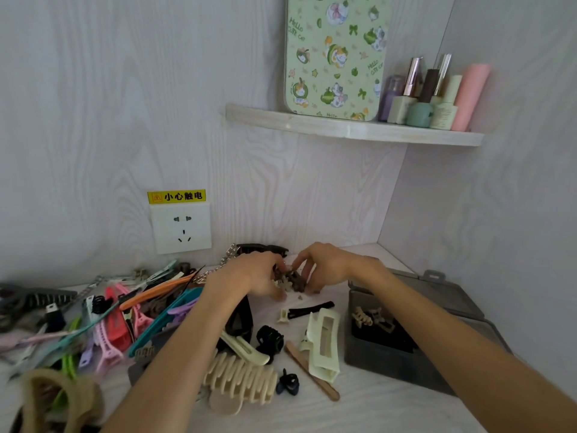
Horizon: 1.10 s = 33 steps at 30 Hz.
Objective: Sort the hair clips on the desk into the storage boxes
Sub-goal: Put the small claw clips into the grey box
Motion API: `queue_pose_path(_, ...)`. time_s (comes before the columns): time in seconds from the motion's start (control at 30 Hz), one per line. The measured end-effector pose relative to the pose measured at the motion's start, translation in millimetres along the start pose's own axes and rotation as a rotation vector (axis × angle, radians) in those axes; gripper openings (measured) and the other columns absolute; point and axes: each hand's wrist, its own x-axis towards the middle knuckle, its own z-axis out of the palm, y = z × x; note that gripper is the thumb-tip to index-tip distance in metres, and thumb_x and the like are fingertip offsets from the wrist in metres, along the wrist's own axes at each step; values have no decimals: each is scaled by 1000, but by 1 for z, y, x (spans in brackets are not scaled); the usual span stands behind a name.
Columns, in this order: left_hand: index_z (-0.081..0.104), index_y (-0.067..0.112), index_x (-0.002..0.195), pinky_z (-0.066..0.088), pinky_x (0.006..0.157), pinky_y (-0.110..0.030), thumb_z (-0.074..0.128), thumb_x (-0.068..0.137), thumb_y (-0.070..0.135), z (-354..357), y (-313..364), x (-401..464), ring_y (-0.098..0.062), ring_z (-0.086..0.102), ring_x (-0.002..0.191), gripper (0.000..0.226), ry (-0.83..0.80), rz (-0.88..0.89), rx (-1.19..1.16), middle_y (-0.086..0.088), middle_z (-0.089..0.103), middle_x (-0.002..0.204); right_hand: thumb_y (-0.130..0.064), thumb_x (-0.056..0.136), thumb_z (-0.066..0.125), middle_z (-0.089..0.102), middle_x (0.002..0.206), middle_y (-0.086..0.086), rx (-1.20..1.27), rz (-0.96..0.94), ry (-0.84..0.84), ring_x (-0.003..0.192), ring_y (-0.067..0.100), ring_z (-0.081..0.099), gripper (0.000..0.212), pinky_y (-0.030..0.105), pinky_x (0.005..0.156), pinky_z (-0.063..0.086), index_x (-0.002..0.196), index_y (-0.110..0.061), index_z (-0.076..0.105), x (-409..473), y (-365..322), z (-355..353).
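Note:
My left hand (254, 273) and my right hand (327, 265) meet at the back of the desk, both gripping a cluster of small brown and cream claw clips (288, 281). A grey storage box (390, 354) lies open on the right, with a beige claw clip (370, 317) and dark clips inside. Many hair clips cover the desk: a cream rectangular clip (324, 342), a large cream claw clip (242, 378), a black claw clip (268, 339), a small dark blue clip (288, 384), a black flat clip (310, 308), and pink, teal and orange long clips (137, 320) on the left.
A wall socket (181, 228) with a yellow warning label sits behind the desk. A corner shelf (352, 128) above holds a green patterned board and several nail polish bottles. A wooden stick (312, 371) lies by the cream clip. A woven basket (59, 398) stands at the bottom left.

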Motion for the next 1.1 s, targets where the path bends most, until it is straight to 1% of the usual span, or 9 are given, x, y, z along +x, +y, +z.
queue_pose_path(0.1,60,28,107,45,80,-29,71,76,33,4,-2,0,-20,60,101,33,132,-16,21,1,64,110,-16,73,78,70,108,10,21,-35,61,81,14,62,47,12,65,44,117,-10,62,-6,-1,4)
queue_pose_path(0.23,69,28,97,48,77,-27,77,72,29,0,-5,-2,-16,64,92,26,147,3,-22,4,69,100,-29,69,81,63,116,3,-23,-60,-6,99,17,60,72,22,85,46,132,-20,46,-6,-8,10)
queue_pose_path(0.33,71,24,102,46,76,-23,79,71,28,-7,-8,-5,-14,64,93,32,104,22,-72,4,70,102,-23,71,80,68,100,7,46,-44,13,75,14,63,50,16,64,47,117,-14,60,-2,-11,15)
queue_pose_path(0.4,71,22,107,46,78,-23,77,73,28,-11,-10,-7,-14,64,97,34,98,32,-72,2,70,106,-19,73,78,71,89,10,93,-20,43,63,12,62,33,21,71,54,103,-10,66,-3,-9,15)
queue_pose_path(0.5,71,20,107,49,86,-26,77,74,29,-17,-14,-11,-13,65,98,34,100,47,-114,2,71,106,-20,77,75,72,96,12,4,-2,126,69,13,62,33,27,81,53,106,-6,67,-11,-4,10)
queue_pose_path(0.67,71,21,100,50,92,-29,76,76,26,-39,-5,-26,-11,66,94,25,217,110,-287,2,72,99,-19,71,80,67,86,5,261,-66,262,55,4,61,31,14,55,50,95,-12,62,-64,6,-23)
queue_pose_path(0.87,69,23,98,51,82,-12,74,78,26,-36,66,-47,3,65,84,21,153,434,-470,12,69,92,-17,70,80,65,89,6,231,-18,288,71,16,63,30,19,61,54,94,-16,63,-125,46,-34)
queue_pose_path(0.97,69,20,104,50,88,-15,74,78,28,-18,89,-46,4,64,88,28,31,483,-432,12,70,97,-17,70,80,65,93,4,183,17,295,79,17,64,32,28,75,57,97,-19,63,-135,60,-23)
queue_pose_path(1.1,58,23,125,46,85,-9,72,78,38,-8,93,-47,0,60,104,52,-154,469,-341,10,63,122,-28,70,80,56,124,-11,191,-18,131,105,7,60,65,29,96,49,126,-37,47,-153,68,-20)
